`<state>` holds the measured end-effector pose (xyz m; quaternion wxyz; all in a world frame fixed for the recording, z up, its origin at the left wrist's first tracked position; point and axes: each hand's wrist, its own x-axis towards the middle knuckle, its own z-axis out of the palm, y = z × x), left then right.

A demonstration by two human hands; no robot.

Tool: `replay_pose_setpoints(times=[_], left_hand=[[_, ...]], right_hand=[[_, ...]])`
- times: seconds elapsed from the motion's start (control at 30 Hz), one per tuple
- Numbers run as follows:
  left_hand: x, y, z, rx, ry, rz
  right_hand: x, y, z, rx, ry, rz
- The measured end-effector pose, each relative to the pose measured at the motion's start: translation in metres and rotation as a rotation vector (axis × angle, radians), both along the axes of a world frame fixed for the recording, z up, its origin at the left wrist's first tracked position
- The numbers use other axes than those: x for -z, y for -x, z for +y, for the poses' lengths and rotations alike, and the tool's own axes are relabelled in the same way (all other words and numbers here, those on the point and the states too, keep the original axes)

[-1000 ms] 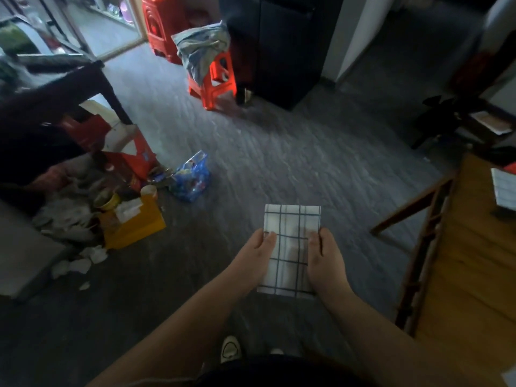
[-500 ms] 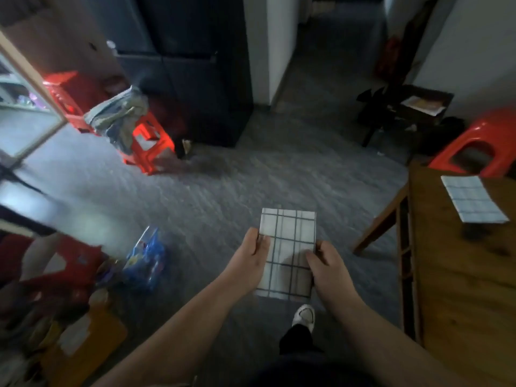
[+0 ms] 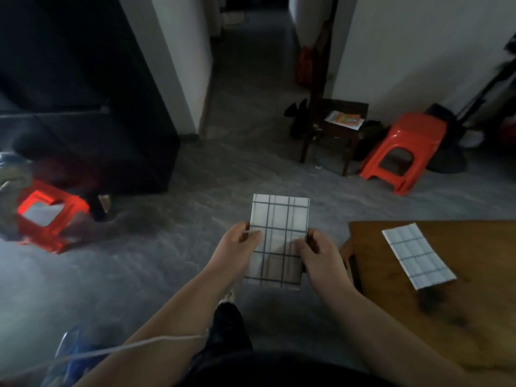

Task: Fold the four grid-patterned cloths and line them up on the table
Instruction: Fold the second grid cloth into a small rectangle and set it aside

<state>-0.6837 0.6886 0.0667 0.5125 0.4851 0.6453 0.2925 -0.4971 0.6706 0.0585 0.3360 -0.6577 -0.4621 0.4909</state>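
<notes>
Above grey floor, left hand & right hand are pinching folded white grid-patterned cloth, grip clamped on both edges. Second folded grid cloth is lying on brown wooden tabletop nearby.

Wooden table: stands at your lower right, its near-left corner just beside your right forearm. One folded grid-patterned cloth lies flat on it, toward the table's far-left corner, set at a slant to the table's edge. A dark smudge shows on the wood just nearer to you than the cloth.

Grey floor: you have, beyond the table's far edge, an orange plastic stool and, just left of that stool, a small dark wooden stool with printed paper on its seat. Far left of the table, another orange stool, blurred.
</notes>
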Motion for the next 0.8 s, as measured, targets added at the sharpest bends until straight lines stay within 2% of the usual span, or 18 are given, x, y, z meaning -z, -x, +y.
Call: replay_pose_setpoints(times=[0.17,0.33,0.43,0.6,0.8], left_hand=[[0.012,-0.002,0.135,0.117,-0.064,0.006],[0.022,0.002,0.29,0.261,-0.095,0.017],[0.014,-0.017,0.366,0.374,-0.088,-0.008],[0.009,-0.093,0.445,0.598,-0.047,-0.039],[0.022,-0.231,0.497,0.862,0.007,-0.124]], right_hand=[[0.015,0.001,0.115,0.182,-0.004,0.069],[0.018,0.009,0.238,0.333,-0.02,-0.023],[0.013,-0.001,0.287,0.485,-0.023,0.009],[0.009,-0.047,0.33,0.754,-0.027,0.09],[0.026,-0.136,0.35,1.06,-0.074,0.116]])
